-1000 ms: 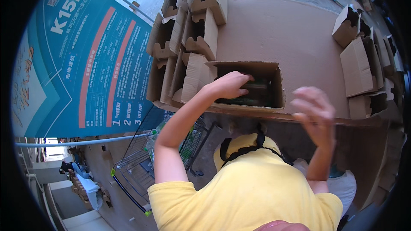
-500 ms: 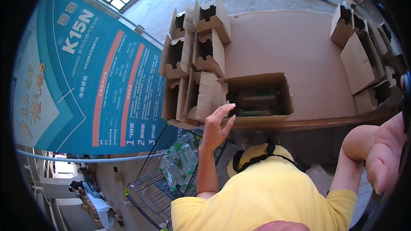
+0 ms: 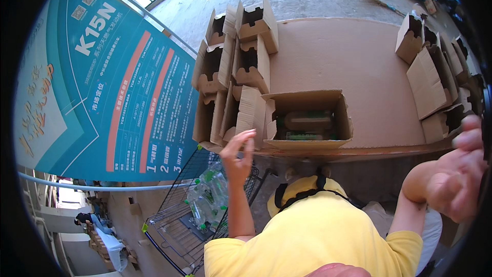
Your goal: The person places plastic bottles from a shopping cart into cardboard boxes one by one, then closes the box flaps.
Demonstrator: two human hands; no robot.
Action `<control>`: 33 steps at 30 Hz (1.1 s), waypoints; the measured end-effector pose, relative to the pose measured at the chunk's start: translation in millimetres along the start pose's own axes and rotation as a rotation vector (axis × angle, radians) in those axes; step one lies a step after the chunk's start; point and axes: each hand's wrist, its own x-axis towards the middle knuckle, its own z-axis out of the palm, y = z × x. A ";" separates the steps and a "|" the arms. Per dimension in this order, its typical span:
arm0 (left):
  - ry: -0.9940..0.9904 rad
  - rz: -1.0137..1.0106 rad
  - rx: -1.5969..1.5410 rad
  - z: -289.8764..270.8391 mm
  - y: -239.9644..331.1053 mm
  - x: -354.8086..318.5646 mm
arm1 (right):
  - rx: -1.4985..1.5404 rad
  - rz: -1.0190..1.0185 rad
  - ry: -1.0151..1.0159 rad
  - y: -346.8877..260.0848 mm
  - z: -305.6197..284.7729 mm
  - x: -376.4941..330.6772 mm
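An open cardboard box [image 3: 307,144] stands at the table's near edge, with clear plastic bottles [image 3: 308,120] lying inside it. Just left of its near corner is my left hand [image 3: 238,158], raised with loosely bent fingers and nothing between them. It is nearest to a row of upright open cartons [image 3: 250,110]. My right hand [image 3: 453,184] is up at the far right, in front of the cartons there. Blur and the picture's rim obscure its fingers, so any grip is unclear. Below my left hand, a wire cart [image 3: 174,220] holds several clear bottles with green caps [image 3: 207,200].
More open cartons [image 3: 433,74] stand along the table's right side. A brown board [image 3: 338,54] covers the tabletop. At left rises a large teal banner [image 3: 128,87] on a metal frame. Farther back at lower left, a person [image 3: 92,220] is beside stacked boxes.
My left hand has drawn back from the box's left edge, toward me and slightly left. My right hand has shifted upward at the right rim, its fingers now blurred. The bottles stay in the box.
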 end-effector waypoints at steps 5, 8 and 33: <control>0.741 -0.445 -0.209 -54.7 -87.8 -60.2 | -0.049 0.472 -0.114 -5.1 86.1 -69.5; 0.816 -0.674 0.004 -78.4 -208.1 -140.9 | 0.025 0.687 -0.351 -10.6 134.4 -107.5; -1.166 -1.004 0.411 -28.5 -480.2 -396.2 | -0.436 0.918 -0.751 -61.0 185.6 -130.6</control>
